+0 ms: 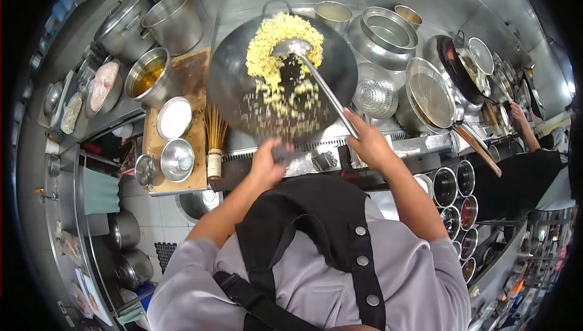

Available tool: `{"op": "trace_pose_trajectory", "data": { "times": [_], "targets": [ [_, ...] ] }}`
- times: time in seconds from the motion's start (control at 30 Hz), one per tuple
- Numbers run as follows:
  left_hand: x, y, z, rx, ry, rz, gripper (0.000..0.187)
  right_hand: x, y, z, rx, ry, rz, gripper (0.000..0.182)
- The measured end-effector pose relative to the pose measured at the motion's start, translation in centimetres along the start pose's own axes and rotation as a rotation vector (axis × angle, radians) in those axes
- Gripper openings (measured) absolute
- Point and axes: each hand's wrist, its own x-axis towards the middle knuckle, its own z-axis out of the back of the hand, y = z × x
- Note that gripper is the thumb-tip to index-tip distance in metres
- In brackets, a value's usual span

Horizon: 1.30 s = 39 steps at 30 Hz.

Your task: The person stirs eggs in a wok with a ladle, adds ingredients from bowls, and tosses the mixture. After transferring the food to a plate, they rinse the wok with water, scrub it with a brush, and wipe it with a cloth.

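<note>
Yellow fried rice (282,36) lies heaped toward the far side of a large dark wok (234,82), with loose grains blurred over its near side. My right hand (369,141) is wrapped round the long handle of a metal ladle (322,85), whose bowl rests against the rice. At the wok's near edge, my left hand (270,161) closes on a dark grip or cloth, blurred by motion. The wok looks tilted, its far side holding most of the rice.
A wooden board (197,82) at the left holds a white bowl (174,118), a steel bowl (177,160) and a bamboo brush (214,149). Strainers (431,91) and pots stand right. A co-worker's arm (525,124) reaches toward another pan at the far right.
</note>
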Motion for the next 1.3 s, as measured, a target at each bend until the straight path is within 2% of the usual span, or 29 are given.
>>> {"op": "trace_pose_trajectory", "data": {
  "times": [0.03,0.1,0.2,0.23,0.3,0.37,0.4,0.43,0.5,0.53,0.57,0.7,0.77,0.8,0.9,0.97,1.07,1.1,1.17,1.2,1.23,1.3],
  "targets": [
    [-2.9,-0.2,-0.4,0.103,-0.058,-0.009,0.023,-1.4,1.9,2.1,0.102,0.122,-0.151,0.063],
    [-4.6,-1.5,-2.4,0.013,-0.081,0.032,0.019,-5.2,2.5,6.2,0.462,0.277,-0.429,0.063],
    [-0.2,-4.1,-7.1,-0.09,-0.067,0.008,0.017,-7.9,2.3,9.2,0.573,0.333,-0.484,0.059],
    [2.0,-4.6,-7.7,-0.086,-0.021,0.005,0.016,-7.0,2.5,9.0,0.576,0.332,-0.482,0.059],
    [4.4,-3.8,-6.9,-0.068,-0.029,-0.022,0.016,-3.9,2.7,7.9,0.201,0.311,-0.386,0.06],
    [3.4,-2.2,-6.0,-0.031,-0.045,-0.039,0.016,-0.9,-1.6,2.9,-0.046,0.083,-0.114,0.061],
    [1.1,-1.1,-4.4,0.006,-0.053,-0.032,0.016,-0.1,-2.6,1.1,-0.064,-0.04,0.036,0.061],
    [-0.3,-0.5,-2.5,-0.015,-0.081,0.019,0.016,-0.4,-1.7,0.7,0.107,-0.035,-0.069,0.058],
    [-2.2,-0.9,-1.0,0.178,0.04,0.021,0.018,-2.0,0.2,2.3,0.584,0.046,-0.373,0.058],
    [-1.9,-1.4,-1.8,0.036,-0.012,0.033,0.018,-1.7,-0.1,2.4,0.577,0.063,-0.372,0.058],
    [-0.9,-2.2,-2.7,-0.104,-0.071,0.048,0.019,-1.8,-0.4,2.1,0.602,-0.007,-0.378,0.06],
    [5.3,-4.2,-8.2,-0.075,-0.112,-0.051,0.021,2.3,-0.7,-3.3,0.644,-0.228,-0.392,0.065],
    [7.8,-4.7,-8.7,0.005,-0.049,-0.087,0.016,4.9,1.7,-5.1,0.841,-0.075,-0.481,0.061],
    [8.3,-4.9,-9.0,0.027,-0.062,-0.083,0.015,6.1,2.4,-4.2,0.9,0.07,-0.473,0.06],
    [9.3,-5.1,-8.6,0.025,-0.088,-0.075,0.013,6.7,4.9,-2.3,0.911,0.135,-0.391,0.058],
    [9.7,-5.1,-8.1,0.005,-0.103,-0.064,0.012,5.3,5.7,-1.7,0.938,0.107,-0.352,0.054],
    [10.0,-5.1,-8.1,0.008,-0.059,-0.079,0.012,4.4,5.1,-0.2,1.335,0.151,-0.422,0.048],
    [10.0,-5.1,-8.1,0.002,-0.064,-0.083,0.013,5.5,3.9,-1.0,1.335,0.154,-0.423,0.048],
    [9.9,-4.8,-8.1,-0.001,-0.073,-0.079,0.013,9.0,0.9,-3.2,1.296,0.238,-0.609,0.048],
    [9.9,-4.8,-8.3,-0.008,-0.096,-0.078,0.013,10.2,1.2,-4.1,1.085,0.204,-0.567,0.048],
    [10.0,-4.9,-8.5,-0.017,-0.119,-0.08,0.014,10.1,2.1,-4.1,1.082,0.206,-0.566,0.048],
    [10.1,-4.9,-8.1,-0.011,-0.088,-0.081,0.015,9.1,3.9,-3.8,0.76,0.045,-0.381,0.051]
  ]
}}
